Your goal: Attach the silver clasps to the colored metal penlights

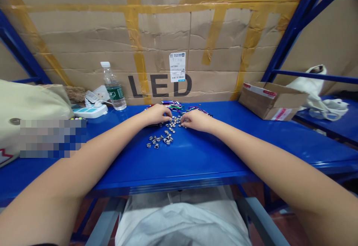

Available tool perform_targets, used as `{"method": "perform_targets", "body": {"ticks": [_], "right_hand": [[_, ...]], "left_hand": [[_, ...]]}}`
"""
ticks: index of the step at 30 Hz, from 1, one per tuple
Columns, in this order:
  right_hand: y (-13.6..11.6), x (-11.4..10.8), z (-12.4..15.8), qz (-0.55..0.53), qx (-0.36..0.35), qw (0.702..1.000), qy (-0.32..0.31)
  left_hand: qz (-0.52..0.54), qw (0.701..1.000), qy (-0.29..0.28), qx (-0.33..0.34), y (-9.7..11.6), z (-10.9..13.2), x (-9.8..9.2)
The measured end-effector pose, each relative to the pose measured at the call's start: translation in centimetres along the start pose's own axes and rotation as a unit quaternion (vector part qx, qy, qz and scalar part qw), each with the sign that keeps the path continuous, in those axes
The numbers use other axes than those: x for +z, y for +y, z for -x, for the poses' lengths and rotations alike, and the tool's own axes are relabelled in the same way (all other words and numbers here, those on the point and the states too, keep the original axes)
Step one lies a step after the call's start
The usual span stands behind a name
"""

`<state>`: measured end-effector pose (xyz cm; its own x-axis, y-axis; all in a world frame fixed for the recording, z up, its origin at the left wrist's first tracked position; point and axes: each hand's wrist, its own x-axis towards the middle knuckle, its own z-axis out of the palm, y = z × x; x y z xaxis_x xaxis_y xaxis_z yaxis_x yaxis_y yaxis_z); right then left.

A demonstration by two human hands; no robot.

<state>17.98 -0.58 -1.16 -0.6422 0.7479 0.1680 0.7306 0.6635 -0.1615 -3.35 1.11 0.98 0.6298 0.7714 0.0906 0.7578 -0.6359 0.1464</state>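
Note:
Small round silver metal pieces (173,122) lie scattered between my two hands on the blue table. My left hand (157,114) rests at their left side with its fingers curled together; what they hold, if anything, is too small to make out. From the right, my right hand (197,120) reaches to the same pieces, thumb and fingers pinched, their content unclear. Nearer to me sits a loose cluster of larger shiny metal fittings (167,140). Behind the hands are shiny coloured metal items that look like carabiners (175,106), partly hidden by my left hand.
A water bottle (114,89) stands at the back left beside a white power strip (91,111). Far left is a pale bag (33,104). An open cardboard box (265,100) sits at the back right. Large taped cardboard (223,52) closes off the table's back.

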Motion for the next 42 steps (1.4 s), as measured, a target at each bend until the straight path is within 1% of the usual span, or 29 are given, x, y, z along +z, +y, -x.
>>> {"method": "perform_targets", "body": {"ticks": [3, 8, 11, 16, 22, 26, 31, 34, 37, 42], "right_hand": [[0.2, 0.0, -0.2, -0.027, 0.021, 0.999, -0.015], [0.4, -0.1, -0.1, -0.069, 0.038, 0.997, -0.014], [0.3, -0.3, 0.1, -0.075, 0.04, 0.996, -0.014], [0.1, -0.9, 0.4, -0.085, 0.033, 0.996, -0.022], [0.0, -1.6, 0.8, -0.067, 0.018, 0.997, -0.035], [0.2, -2.4, 1.3, -0.054, 0.019, 0.998, -0.03], [0.4, -2.8, 1.7, -0.031, 0.002, 0.997, -0.074], [0.4, -2.7, 1.7, -0.023, 0.0, 0.995, -0.1], [0.3, -2.4, 1.6, -0.017, 0.005, 0.994, -0.108], [0.2, -2.3, 1.6, -0.018, 0.013, 0.994, -0.107]], "left_hand": [[0.016, 0.999, -0.024, -0.02, 0.3, 0.0, 0.0], [0.02, 0.999, -0.024, -0.045, 0.9, 0.2, -0.3], [0.021, 0.998, -0.031, -0.052, 1.0, 0.2, -0.4], [0.036, 0.998, -0.04, -0.045, 1.0, 0.2, -0.4], [0.025, 0.999, -0.008, -0.018, 1.2, 0.2, -0.2], [0.008, 1.0, -0.009, -0.004, 1.4, 0.2, -0.2], [-0.002, 0.999, -0.04, 0.017, 0.9, 0.0, -0.2], [-0.019, 0.998, -0.039, 0.035, 0.4, -0.2, -0.1], [-0.026, 0.999, -0.032, 0.021, 0.2, -0.2, 0.0], [-0.036, 0.999, -0.032, -0.013, 0.4, -0.1, 0.2]]}}
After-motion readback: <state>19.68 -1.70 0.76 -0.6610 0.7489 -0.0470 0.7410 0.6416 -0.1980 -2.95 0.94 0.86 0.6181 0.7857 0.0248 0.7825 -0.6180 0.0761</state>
